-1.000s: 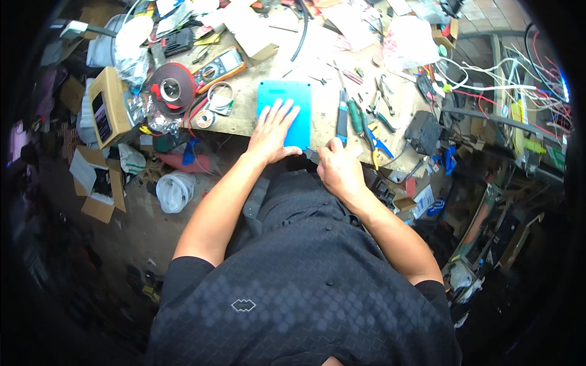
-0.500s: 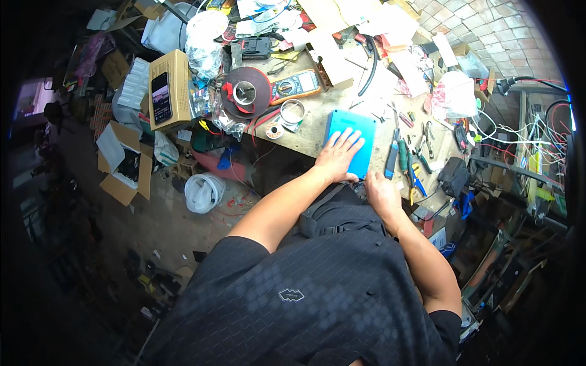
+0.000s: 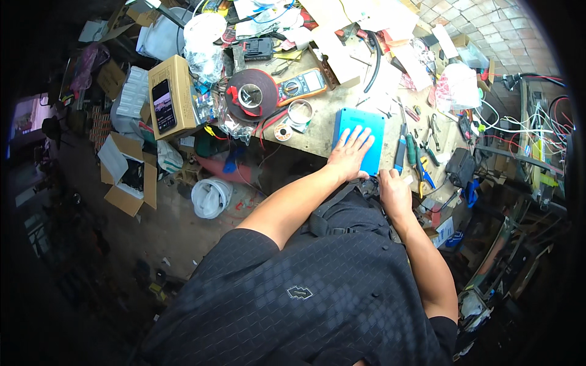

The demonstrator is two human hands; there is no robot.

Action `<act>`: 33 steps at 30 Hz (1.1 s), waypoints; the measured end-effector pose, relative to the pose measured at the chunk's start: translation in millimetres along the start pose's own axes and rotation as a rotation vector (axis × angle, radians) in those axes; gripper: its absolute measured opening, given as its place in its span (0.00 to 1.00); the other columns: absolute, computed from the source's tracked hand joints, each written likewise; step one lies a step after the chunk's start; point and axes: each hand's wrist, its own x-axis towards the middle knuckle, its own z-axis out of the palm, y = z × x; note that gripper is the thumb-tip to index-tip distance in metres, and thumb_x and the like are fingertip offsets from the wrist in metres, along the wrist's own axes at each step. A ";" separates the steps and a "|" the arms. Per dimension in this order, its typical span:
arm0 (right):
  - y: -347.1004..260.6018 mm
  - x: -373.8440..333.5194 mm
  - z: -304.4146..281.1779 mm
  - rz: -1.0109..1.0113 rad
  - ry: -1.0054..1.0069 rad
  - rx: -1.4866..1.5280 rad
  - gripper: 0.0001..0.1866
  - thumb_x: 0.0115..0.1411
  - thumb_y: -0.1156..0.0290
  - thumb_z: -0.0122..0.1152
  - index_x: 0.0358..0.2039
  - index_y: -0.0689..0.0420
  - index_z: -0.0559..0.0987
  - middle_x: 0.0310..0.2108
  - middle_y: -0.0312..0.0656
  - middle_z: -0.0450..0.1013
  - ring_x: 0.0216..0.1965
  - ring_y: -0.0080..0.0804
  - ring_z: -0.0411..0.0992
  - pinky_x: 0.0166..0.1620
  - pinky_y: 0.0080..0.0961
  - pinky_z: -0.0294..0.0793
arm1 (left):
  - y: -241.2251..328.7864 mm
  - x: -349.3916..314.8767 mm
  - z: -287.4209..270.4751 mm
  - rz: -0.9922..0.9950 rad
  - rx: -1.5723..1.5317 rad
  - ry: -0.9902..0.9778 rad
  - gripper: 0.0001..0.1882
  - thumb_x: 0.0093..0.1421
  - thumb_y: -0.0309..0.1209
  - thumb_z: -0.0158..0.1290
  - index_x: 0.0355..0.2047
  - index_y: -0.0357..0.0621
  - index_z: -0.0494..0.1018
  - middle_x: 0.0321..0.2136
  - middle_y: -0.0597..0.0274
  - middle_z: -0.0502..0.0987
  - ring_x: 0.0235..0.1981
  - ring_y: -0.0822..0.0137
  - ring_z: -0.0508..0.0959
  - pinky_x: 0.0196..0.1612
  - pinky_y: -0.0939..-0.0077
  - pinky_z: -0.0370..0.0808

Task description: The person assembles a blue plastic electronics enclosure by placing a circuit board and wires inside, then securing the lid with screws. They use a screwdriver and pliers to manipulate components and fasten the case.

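A flat blue case (image 3: 373, 129) lies at the near edge of the cluttered workbench (image 3: 317, 137). Across its lower left part my left hand (image 3: 351, 154) rests flat, fingers stretched and slightly apart, thumb by the near edge. My right hand (image 3: 395, 192) is closed at the case's near right corner, its fingers curled together. Whatever those fingers pinch is hidden or too small to name. Just right of the case lie a blue-handled tool (image 3: 400, 154), a green-handled screwdriver (image 3: 411, 150) and pliers with blue and yellow handles (image 3: 425, 175).
Left of the case are an orange multimeter (image 3: 302, 86), a large dark reel (image 3: 251, 94), a roll of clear tape (image 3: 300, 111) and a small solder spool (image 3: 282, 132). A phone (image 3: 163, 105) leans on a cardboard box (image 3: 178, 76). Loose cables (image 3: 531, 131) hang at the right.
The whole view has shifted slightly, so the bench appears a little further right. My left hand stays flat on the case, and my right hand stays closed at its near right corner.
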 end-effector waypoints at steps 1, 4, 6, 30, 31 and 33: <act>1.0 3.1 3.8 0.049 0.007 -0.024 0.06 0.69 0.69 0.63 0.40 0.58 0.78 0.33 0.53 0.77 0.29 0.56 0.82 0.39 0.44 0.84 | 0.4 1.1 1.3 0.003 0.007 0.007 0.68 0.52 0.64 0.70 0.81 0.49 0.47 0.83 0.53 0.44 0.83 0.48 0.39 0.82 0.45 0.38; 7.1 9.0 9.6 0.122 -0.078 -0.080 0.14 0.73 0.59 0.61 0.42 0.58 0.77 0.30 0.57 0.79 0.29 0.55 0.82 0.33 0.51 0.79 | 3.3 3.5 -6.2 -0.009 0.017 -0.025 0.66 0.53 0.64 0.70 0.81 0.49 0.48 0.82 0.54 0.45 0.83 0.49 0.41 0.82 0.45 0.37; 2.5 14.8 -16.1 0.151 -0.207 -0.076 0.16 0.74 0.57 0.61 0.44 0.59 0.74 0.33 0.57 0.81 0.32 0.53 0.82 0.31 0.48 0.76 | 0.8 3.4 -5.1 -0.015 0.024 -0.010 0.66 0.52 0.64 0.70 0.81 0.49 0.49 0.82 0.54 0.46 0.83 0.50 0.42 0.82 0.45 0.38; 15.8 9.6 -21.2 -0.027 0.037 -0.181 0.21 0.71 0.50 0.64 0.32 0.56 0.81 0.17 0.44 0.75 0.21 0.48 0.79 0.34 0.42 0.80 | 5.6 4.3 -9.0 -0.033 0.071 -0.083 0.67 0.53 0.68 0.67 0.82 0.52 0.47 0.83 0.57 0.43 0.83 0.51 0.38 0.82 0.45 0.35; 17.9 9.8 -24.7 -0.093 0.076 -0.137 0.20 0.70 0.50 0.64 0.34 0.57 0.80 0.18 0.44 0.75 0.22 0.47 0.80 0.34 0.41 0.80 | 4.3 6.4 -10.7 -0.028 0.080 -0.076 0.67 0.53 0.68 0.67 0.82 0.52 0.48 0.83 0.57 0.43 0.83 0.51 0.38 0.82 0.45 0.35; 18.9 6.1 -33.6 -0.224 0.143 -0.042 0.20 0.70 0.50 0.65 0.38 0.58 0.79 0.21 0.45 0.77 0.23 0.46 0.80 0.34 0.41 0.80 | 3.4 4.5 -11.1 -0.024 0.092 -0.073 0.67 0.53 0.69 0.67 0.82 0.52 0.48 0.83 0.57 0.43 0.83 0.51 0.39 0.82 0.45 0.35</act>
